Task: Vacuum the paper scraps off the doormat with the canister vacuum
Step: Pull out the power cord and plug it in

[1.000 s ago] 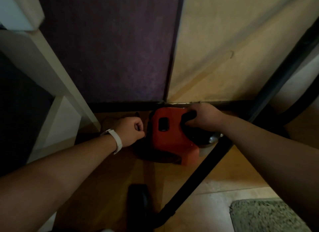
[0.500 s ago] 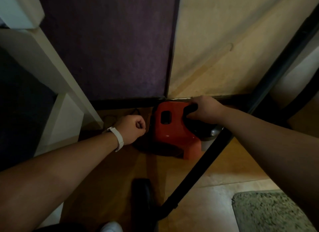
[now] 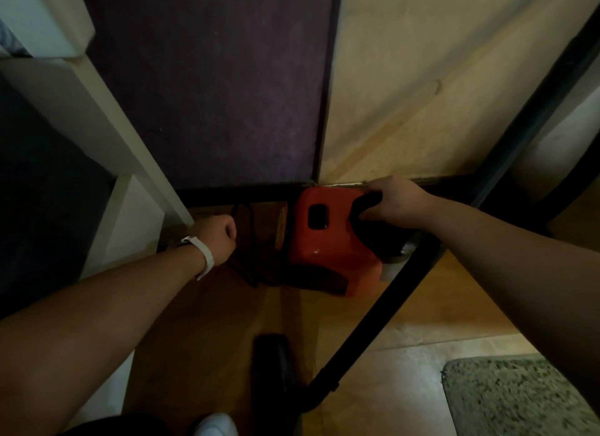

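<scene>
The red canister vacuum (image 3: pixel 324 244) sits on the wooden floor against the wall's base. My right hand (image 3: pixel 394 201) grips its black top handle. My left hand (image 3: pixel 216 237), with a white wristband, is a closed fist to the vacuum's left, seemingly holding the dark power cord (image 3: pixel 250 240), which loops between fist and canister. The black wand (image 3: pixel 383 309) slants from the canister toward the near floor, beside the black floor nozzle (image 3: pixel 272 367). A corner of the grey-green doormat (image 3: pixel 519 396) shows at lower right; I see no paper scraps on it.
A white shelf unit (image 3: pixel 107 120) stands close on the left. A purple panel (image 3: pixel 211 78) and a cream wall (image 3: pixel 438 62) rise behind the vacuum. The black hose (image 3: pixel 535 111) runs up at the right. My white shoe (image 3: pixel 214 426) is at the bottom edge.
My left fist has drawn leftward away from the canister, and cord loops now show in the gap. My right hand stays on the handle.
</scene>
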Available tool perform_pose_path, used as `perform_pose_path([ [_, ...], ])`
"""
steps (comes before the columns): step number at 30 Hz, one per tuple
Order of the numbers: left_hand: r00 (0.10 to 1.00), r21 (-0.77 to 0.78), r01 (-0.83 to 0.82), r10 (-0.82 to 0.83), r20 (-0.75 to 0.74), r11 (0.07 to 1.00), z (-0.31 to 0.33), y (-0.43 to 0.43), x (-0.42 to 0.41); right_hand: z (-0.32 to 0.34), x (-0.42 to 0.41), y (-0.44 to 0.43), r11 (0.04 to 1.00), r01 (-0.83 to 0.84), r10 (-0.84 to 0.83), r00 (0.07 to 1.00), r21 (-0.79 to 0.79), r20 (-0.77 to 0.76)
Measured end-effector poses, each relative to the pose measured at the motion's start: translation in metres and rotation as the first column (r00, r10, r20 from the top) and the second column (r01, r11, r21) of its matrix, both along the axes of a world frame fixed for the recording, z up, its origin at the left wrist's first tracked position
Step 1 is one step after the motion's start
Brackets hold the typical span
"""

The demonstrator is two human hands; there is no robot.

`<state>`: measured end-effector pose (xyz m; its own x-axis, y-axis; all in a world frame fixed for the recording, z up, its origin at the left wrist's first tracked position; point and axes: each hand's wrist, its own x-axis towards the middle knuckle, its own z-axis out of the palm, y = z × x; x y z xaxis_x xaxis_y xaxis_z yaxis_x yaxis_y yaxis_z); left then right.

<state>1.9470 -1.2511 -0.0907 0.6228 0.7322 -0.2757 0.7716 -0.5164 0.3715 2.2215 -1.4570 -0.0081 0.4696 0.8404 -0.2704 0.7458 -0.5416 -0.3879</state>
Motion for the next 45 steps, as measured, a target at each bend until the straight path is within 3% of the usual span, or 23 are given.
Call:
perform_pose_path([
  [3, 0.993, 0.046, -0.112, 0.111, 0.027, 0.993, -0.004, 0.009, 0.004, -0.001, 0.0, -0.003, 1.0, -0.024, 0.024, 1.0, -0.016, 0.016],
  [8, 0.963, 0.078, -0.168, 0.146, 0.226, 0.983, 0.011, 0.009, 0.043, -0.002, 0.001, -0.004, 0.999, -0.025, 0.026, 0.999, -0.022, 0.019],
  [13, 0.945, 0.163, -0.236, 0.187, 0.27, 0.958, 0.016, 0.02, 0.047, 0.0, 0.003, -0.008, 1.0, -0.018, 0.018, 1.0, -0.002, 0.001],
  [18, 0.836, 0.021, -0.358, 0.311, 0.452, 0.933, 0.038, 0.027, 0.059, -0.004, 0.001, -0.006, 0.996, -0.087, 0.088, 0.995, -0.019, 0.048],
  [22, 0.774, -0.008, -0.286, 0.236, 0.587, 0.958, 0.067, 0.005, 0.075, -0.009, 0.001, -0.004, 0.997, -0.073, 0.075, 0.996, -0.038, 0.04],
  [28, 0.636, 0.135, -0.201, 0.024, 0.771, 0.97, 0.098, -0.019, 0.07, -0.009, 0.002, 0.004, 0.997, -0.049, 0.053, 0.996, -0.058, 0.078],
  [35, 0.653, 0.171, -0.018, -0.118, 0.748, 0.985, 0.091, -0.029, 0.048, -0.014, -0.008, 0.013, 0.994, -0.052, 0.06, 0.994, -0.095, 0.093],
  [45, 0.708, -0.033, -0.079, 0.08, 0.702, 0.996, 0.086, -0.033, 0.053, -0.021, -0.02, 0.022, 0.991, -0.092, 0.098, 0.993, -0.102, 0.064],
])
